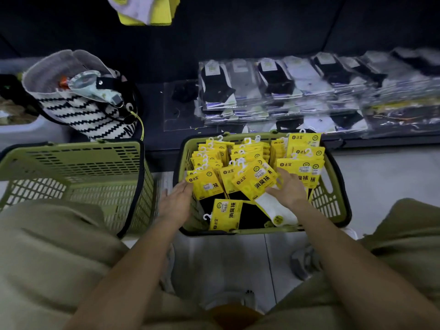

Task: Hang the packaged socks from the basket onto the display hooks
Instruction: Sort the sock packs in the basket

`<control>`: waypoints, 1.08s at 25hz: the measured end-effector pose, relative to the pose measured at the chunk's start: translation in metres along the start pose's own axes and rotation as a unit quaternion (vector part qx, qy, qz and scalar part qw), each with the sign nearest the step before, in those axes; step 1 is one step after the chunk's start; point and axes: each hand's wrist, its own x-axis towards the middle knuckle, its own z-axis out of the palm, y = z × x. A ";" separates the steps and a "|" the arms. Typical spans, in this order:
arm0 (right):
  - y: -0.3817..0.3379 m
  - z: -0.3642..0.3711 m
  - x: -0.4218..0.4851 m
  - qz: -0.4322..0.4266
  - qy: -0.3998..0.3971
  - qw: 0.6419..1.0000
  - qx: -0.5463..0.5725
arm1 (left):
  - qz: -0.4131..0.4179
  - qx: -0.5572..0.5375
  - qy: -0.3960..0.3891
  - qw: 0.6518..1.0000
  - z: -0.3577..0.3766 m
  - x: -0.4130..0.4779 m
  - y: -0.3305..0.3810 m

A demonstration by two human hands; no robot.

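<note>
— Sock pack (256,183), the white one: how does it lie?
— Slanted in the green basket (329,198), hanger end up-left, toe down-right. Right hand (289,186) fingers (273,191) curl across its middle (thumb hidden).
— Left hand (177,201)?
— Straight-fingered against the neighbouring stack (202,184), holding nothing.

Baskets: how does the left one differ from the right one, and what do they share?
The left basket shows only bare mesh inside; the right basket is packed with yellow sock packs. The left hand and right hand reach into the right basket, neither into the left basket. Both are green slatted plastic.
</note>
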 end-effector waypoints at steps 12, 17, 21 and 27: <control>-0.043 0.009 -0.004 -0.156 -0.066 0.986 0.007 | 0.021 -0.032 0.022 0.999 -0.002 -0.002 -0.028; -0.032 0.016 -0.019 -0.179 -0.144 0.973 0.027 | -0.074 -0.243 -0.132 0.958 0.010 -0.002 0.014; -0.032 0.021 -0.027 -0.204 -0.112 0.968 0.092 | -0.157 -0.598 -0.081 0.782 -0.028 0.009 0.044; -0.040 0.020 -0.022 -0.085 -0.093 0.938 0.322 | -0.111 -0.781 -0.068 0.611 -0.035 -0.001 0.079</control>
